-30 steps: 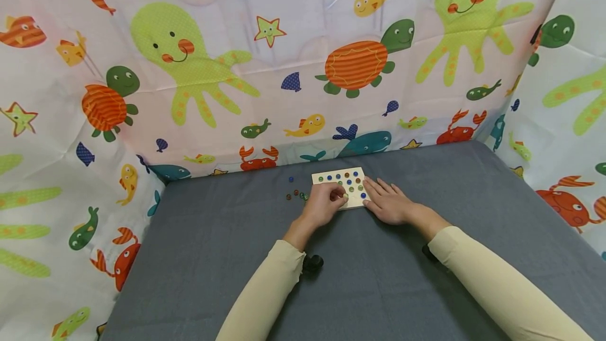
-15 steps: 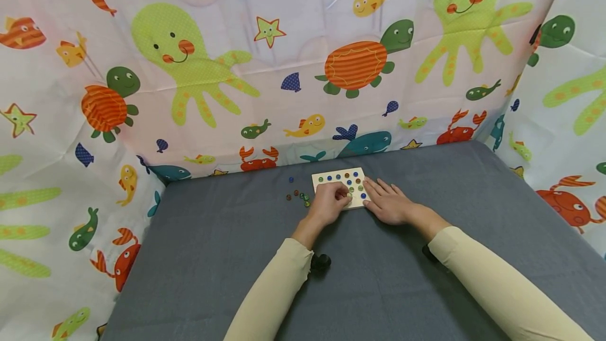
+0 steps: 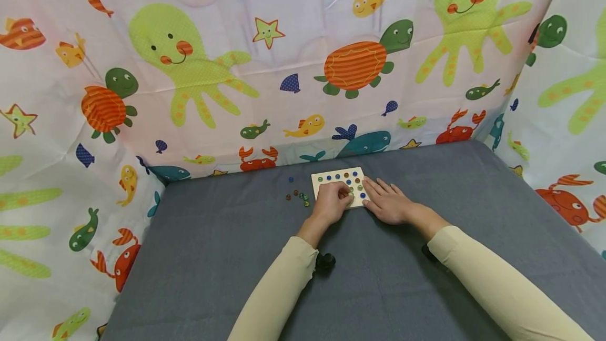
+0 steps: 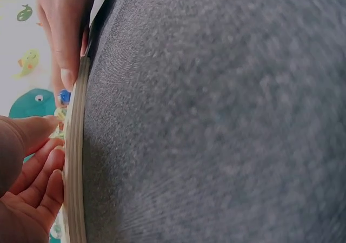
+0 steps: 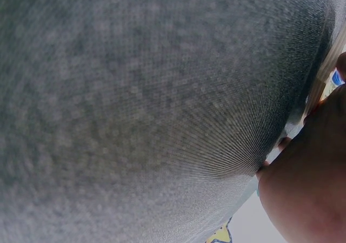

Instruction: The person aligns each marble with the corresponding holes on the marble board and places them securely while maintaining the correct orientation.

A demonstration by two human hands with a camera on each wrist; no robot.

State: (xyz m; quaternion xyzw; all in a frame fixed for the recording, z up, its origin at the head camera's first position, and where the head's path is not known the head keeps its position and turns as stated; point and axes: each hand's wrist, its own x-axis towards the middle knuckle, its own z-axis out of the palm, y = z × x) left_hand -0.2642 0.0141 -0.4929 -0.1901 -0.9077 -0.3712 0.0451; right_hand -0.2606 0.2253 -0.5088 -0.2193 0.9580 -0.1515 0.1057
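Your left hand sits on the near left part of the little wooden board. Its fingers are curled in tight, with the tips meeting over a small green marble on the board. The tips hide most of that marble, so you cannot tell for sure if they pinch it or only touch it.

Your right hand lies flat at the board's 3 o'clock edge. Its fingers are straight and spread a little, and they press on the board's right side. They hold nothing.

The board lies on the grey bench, far from you at 12 o'clock, close to the sea-animal curtain. It has rows of small dips. Blue, green and brown marbles sit in many of them.

A few loose marbles lie on the bench at 9 o'clock from the board, just beside your left hand. One blue marble lies a bit farther back, apart from the others.

In the left wrist view you see the board's thin edge side-on, with your curled left fingers right by it and your other hand's fingertips resting farther along it.
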